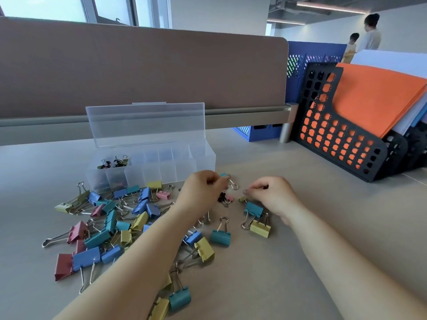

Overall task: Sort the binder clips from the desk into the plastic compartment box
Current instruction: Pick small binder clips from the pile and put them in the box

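Pinching a small teal clip [224,175] between thumb and forefinger, my left hand [203,188] sits at the centre of the frame, just in front of the right end of the compartment box [203,158]. The clip's wire handles hang from my fingertips. My right hand [273,196], a little to the right, has its fingers curled tight on a small dark piece [265,187], too hidden to name.

The box stands left of centre with its clear lid [145,123] upright; tiny clips [114,162] lie in its left-end compartments. The pile of binder clips [111,222] spreads over the lower left of the desk [323,250], and my left forearm [147,255] lies across it, covering several. Small black and pink clips [225,199] lie between my hands. A teal clip [254,209] and a yellow clip [260,229] lie just beside my right wrist.

At right, a black file rack [323,125] holds an orange folder [374,95]. A brown partition [138,65] runs behind the box. Two people [367,35] stand far off, upper right.
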Demonstrator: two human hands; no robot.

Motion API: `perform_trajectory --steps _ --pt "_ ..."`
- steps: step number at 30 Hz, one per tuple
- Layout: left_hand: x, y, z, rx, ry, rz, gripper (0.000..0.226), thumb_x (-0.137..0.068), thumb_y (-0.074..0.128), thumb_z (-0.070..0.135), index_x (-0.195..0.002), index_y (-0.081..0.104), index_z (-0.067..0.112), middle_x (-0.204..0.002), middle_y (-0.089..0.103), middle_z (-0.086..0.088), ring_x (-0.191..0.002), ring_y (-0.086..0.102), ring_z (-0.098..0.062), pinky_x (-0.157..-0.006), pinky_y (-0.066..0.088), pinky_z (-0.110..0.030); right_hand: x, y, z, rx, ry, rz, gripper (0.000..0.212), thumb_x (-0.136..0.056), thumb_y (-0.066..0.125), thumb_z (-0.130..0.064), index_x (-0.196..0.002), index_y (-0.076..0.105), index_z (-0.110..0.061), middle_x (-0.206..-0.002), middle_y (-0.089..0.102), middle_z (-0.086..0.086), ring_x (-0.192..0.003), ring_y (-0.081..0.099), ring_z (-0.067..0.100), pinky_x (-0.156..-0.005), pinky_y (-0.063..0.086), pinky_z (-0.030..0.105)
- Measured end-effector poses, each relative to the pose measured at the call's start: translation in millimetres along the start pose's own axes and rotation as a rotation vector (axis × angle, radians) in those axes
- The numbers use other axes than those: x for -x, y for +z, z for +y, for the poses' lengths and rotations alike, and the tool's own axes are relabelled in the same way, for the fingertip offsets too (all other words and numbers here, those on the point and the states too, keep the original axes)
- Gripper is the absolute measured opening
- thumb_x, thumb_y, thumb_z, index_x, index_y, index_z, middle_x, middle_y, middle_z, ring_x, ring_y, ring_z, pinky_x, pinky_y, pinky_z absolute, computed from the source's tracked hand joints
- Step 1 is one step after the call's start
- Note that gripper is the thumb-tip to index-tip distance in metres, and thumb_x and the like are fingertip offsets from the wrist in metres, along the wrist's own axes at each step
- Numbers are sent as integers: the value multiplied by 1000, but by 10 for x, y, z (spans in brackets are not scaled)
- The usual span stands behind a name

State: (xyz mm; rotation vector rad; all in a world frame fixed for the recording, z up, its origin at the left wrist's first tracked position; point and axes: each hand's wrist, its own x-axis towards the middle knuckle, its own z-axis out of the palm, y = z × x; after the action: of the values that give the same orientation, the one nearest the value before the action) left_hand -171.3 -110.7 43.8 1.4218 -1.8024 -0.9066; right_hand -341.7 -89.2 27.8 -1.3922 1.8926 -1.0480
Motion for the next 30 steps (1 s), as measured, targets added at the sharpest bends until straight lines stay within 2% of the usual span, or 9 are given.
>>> perform_trajectory --steps 2,5,7,11,15,18,24,27,30 --pt "31 47 -54 -303 129 24 17 -87 61 45 -86 65 29 -65 51 11 -59 48 -8 -50 33 -22 31 35 -28 128 -28 -16 19 -72 82 -34 -76 71 -19 -70 62 -7 -68 55 8 -61 42 24" --pt "59 78 -117 -580 181 31 28 -82 61 54 -100 64 33 -95 61 11 -87 59 -14 -62 41 -24 68 46 -77 184 -27 -39 24 -66 85 -39 -68 67 -23 -66 60 -8 -67 54 9 -59 40 26" --pt "54 81 -130 -661 216 38 35 -81 59 59 -104 64 34 -105 61 9 -92 59 -14 -64 42 -25 76 52 -95 197 -27 -59 20 -70 83 -32 -66 65 -25 -65 58 -9 -67 53 9 -57 39 25" --pt "63 67 -122 -652 215 23 33 -81 60 57 -105 64 34 -107 60 9 -94 58 -14 -64 40 -25 80 95 -99 215 -27 -48 12 -74 77 -25 -70 67 -19 -67 59 -4 -66 52 11 -56 38 24" --pt "47 28 -114 -544 193 43 16 -86 61 42 -100 63 36 -98 59 9 -78 51 -12 -53 34 -23 61 23 -138 -312 109 -112 13 -84 67 -20 -78 60 -11 -64 43 -2 -48 35 8 -40 25 18" --pt "20 23 -129 -529 173 74 16 -89 57 29 -100 63 37 -106 62 8 -84 56 -15 -60 39 -24 24 -55 -121 -732 202 -227 20 -88 60 -15 -71 50 -15 -62 37 -3 -43 28 6 -34 15 15" --pt "3 40 -159 -553 205 66 24 -93 52 28 -112 62 37 -116 60 6 -96 58 -18 -66 41 -26 28 -65 -104 -940 368 -292 16 -87 43 -22 -83 50 -9 -70 56 10 -46 39 12 -32 20 14" --pt "-9 42 -197 -623 237 34 29 -95 49 29 -120 59 39 -121 57 6 -104 57 -18 -74 45 -27 30 -43 -136 -808 279 -236 14 -88 50 -17 -91 59 -7 -72 55 6 -47 37 10 -34 18 15" --pt "-8 60 -201 -685 257 9 30 -95 46 33 -121 59 40 -119 57 5 -104 58 -19 -74 45 -28 24 48 -130 -217 32 -111 5 -84 69 -18 -87 70 -15 -74 59 -4 -58 46 8 -45 31 15"
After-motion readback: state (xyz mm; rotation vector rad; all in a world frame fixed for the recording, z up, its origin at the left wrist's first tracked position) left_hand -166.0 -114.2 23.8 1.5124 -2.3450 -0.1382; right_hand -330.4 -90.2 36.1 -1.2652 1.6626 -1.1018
